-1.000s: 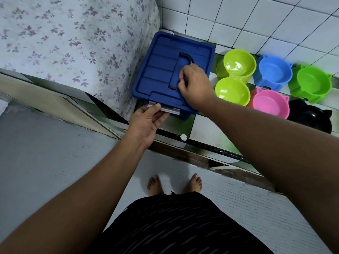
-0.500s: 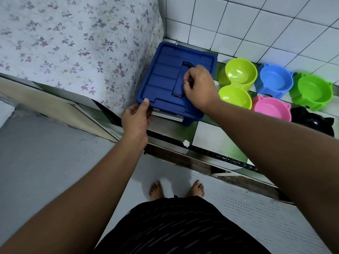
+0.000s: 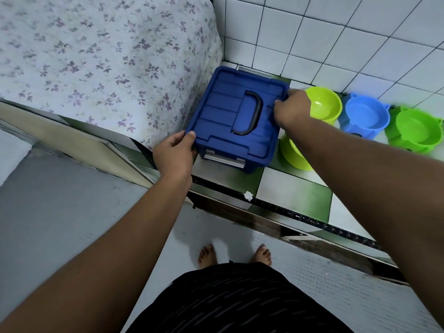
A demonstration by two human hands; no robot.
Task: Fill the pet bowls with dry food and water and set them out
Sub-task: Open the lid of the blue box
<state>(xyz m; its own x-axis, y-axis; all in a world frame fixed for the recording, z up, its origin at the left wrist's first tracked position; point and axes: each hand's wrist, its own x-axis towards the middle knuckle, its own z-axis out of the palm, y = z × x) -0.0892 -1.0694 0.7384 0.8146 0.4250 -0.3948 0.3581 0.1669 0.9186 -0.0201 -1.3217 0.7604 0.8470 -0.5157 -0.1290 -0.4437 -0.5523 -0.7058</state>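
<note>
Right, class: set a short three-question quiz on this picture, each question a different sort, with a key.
1. True or false: the right hand grips the black handle of the blue box.
2. Where does the left hand grip the box? A near-left corner; B handle; C far edge.
3. Fill in: the bowl farthest right is ___.
Key: 1 false, it grips the box's right edge; 2 A; 3 green, the green bowl.

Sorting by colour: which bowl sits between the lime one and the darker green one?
The blue bowl, the only blue one, by the tiled wall.
</note>
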